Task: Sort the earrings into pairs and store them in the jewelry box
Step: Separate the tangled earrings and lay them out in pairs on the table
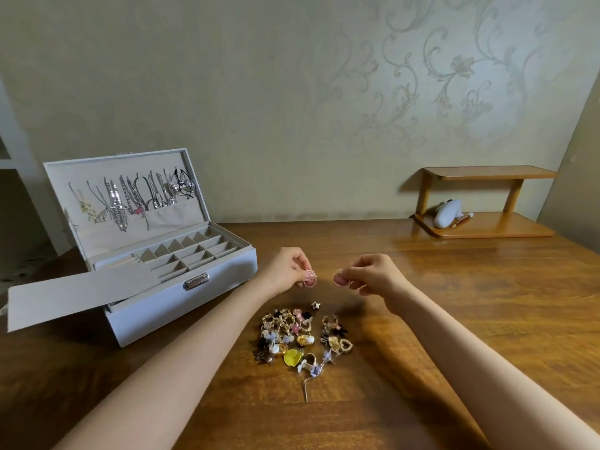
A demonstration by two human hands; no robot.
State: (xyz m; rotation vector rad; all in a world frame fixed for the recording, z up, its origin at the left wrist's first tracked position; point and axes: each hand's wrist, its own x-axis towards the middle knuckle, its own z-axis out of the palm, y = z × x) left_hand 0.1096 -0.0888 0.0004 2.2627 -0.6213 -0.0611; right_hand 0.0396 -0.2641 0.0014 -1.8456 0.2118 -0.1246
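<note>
A heap of mixed earrings (302, 337) lies on the wooden table (454, 303) in front of me. Above it, my left hand (289, 271) pinches a pink round earring (310, 280). My right hand (373, 276) pinches a matching pink earring (339, 280), a short gap apart from the first. The white jewelry box (181, 306) stands open at the left, its grid of small compartments (191, 251) showing. Necklaces (136, 196) hang inside its raised lid.
A flat grey panel (74, 293) juts from the box's front left. A small star earring (315, 305) lies apart from the heap. A wooden two-tier shelf (487, 203) with a white object stands at the back right, against the wall.
</note>
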